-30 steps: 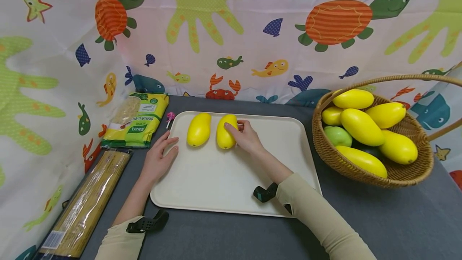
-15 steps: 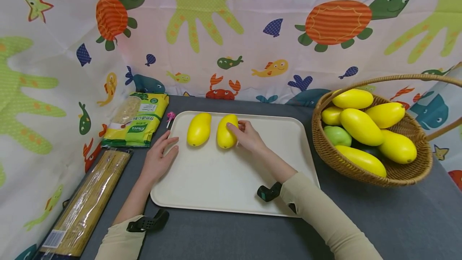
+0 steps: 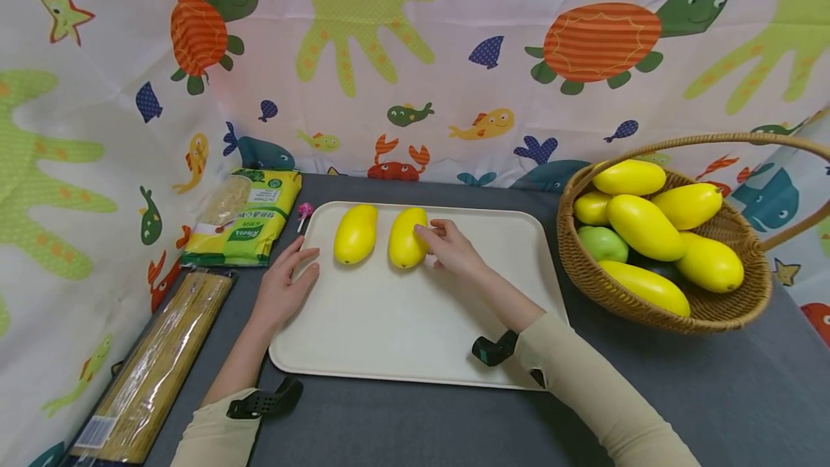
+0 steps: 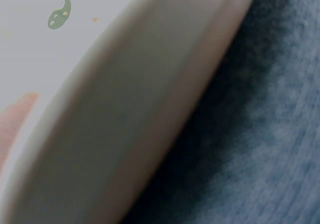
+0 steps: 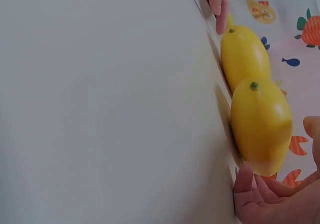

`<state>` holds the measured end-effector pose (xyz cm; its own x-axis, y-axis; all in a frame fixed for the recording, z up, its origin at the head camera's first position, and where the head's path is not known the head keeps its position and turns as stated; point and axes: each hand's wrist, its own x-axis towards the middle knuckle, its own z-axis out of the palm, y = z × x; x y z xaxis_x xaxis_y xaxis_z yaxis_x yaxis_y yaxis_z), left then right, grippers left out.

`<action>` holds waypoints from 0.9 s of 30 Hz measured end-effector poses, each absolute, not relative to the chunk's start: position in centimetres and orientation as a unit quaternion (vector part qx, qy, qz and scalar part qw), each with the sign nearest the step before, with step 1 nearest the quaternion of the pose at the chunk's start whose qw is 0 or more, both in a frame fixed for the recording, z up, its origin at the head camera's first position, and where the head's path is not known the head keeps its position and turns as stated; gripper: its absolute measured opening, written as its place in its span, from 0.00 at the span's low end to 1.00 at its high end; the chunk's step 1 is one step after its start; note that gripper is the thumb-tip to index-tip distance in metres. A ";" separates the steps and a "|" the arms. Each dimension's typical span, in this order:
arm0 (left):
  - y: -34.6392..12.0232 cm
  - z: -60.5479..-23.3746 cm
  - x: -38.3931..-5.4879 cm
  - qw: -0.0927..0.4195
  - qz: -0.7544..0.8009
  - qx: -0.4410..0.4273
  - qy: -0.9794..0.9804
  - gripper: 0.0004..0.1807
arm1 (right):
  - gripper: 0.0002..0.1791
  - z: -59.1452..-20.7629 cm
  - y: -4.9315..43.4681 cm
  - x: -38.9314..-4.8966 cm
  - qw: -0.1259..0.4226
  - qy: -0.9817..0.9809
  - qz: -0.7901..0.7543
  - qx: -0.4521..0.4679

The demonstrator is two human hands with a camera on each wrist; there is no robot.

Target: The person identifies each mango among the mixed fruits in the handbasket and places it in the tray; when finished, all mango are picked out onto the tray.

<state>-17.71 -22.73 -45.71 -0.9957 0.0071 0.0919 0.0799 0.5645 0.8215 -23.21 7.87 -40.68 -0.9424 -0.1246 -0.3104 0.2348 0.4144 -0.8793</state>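
Two yellow mangoes lie side by side at the back left of a cream tray [image 3: 389,330]. My right hand [image 3: 457,254] is beside the right mango [image 3: 405,247], its thumb overlapping that mango in the head view. In the right wrist view the thumb [image 5: 311,126] stands apart from the near mango [image 5: 260,124], and the fingertips are right at its lower end. The left mango [image 3: 355,236] has no hand on it. My left hand [image 3: 284,287] rests at the tray's left rim with relaxed fingers. The left wrist view shows mostly the blurred tray rim [image 4: 110,108].
A wicker basket [image 3: 603,301] of mangoes and a green fruit [image 3: 603,243] stands at the right. On the left lie a yellow food packet [image 3: 256,218], a pack of long dry noodles [image 3: 155,359] and a pink lollipop [image 3: 305,210]. A printed curtain [image 3: 389,70] hangs behind.
My right hand has loosened from the right mango and drawn slightly to the right, its forearm shifting right too. Both mangoes and my left hand stay in place on the tray.
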 end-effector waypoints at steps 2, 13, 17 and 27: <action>-22.6 -45.7 -17.7 0.038 -0.467 -0.026 -0.883 0.22 | 0.37 -40.6 8.4 -23.0 0.157 0.827 -0.540 0.027; -22.6 -45.8 -17.7 0.041 -0.454 -0.021 -0.890 0.23 | 0.15 -37.6 11.7 -20.1 0.133 0.807 -0.573 -0.052; -22.7 -45.9 -17.7 0.045 -0.454 -0.024 -0.890 0.23 | 0.15 -36.1 13.2 -18.8 0.138 0.805 -0.571 -0.078; -22.6 -45.9 -17.7 0.044 -0.456 -0.026 -0.888 0.22 | 0.11 -31.5 20.3 -16.4 0.048 0.861 -0.466 -0.197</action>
<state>-17.68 -22.63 -45.93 -0.9947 0.0067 0.1026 0.0873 0.5823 0.8083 -16.43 20.34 -31.47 -0.9175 -0.3846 0.1014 -0.2954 0.4881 -0.8213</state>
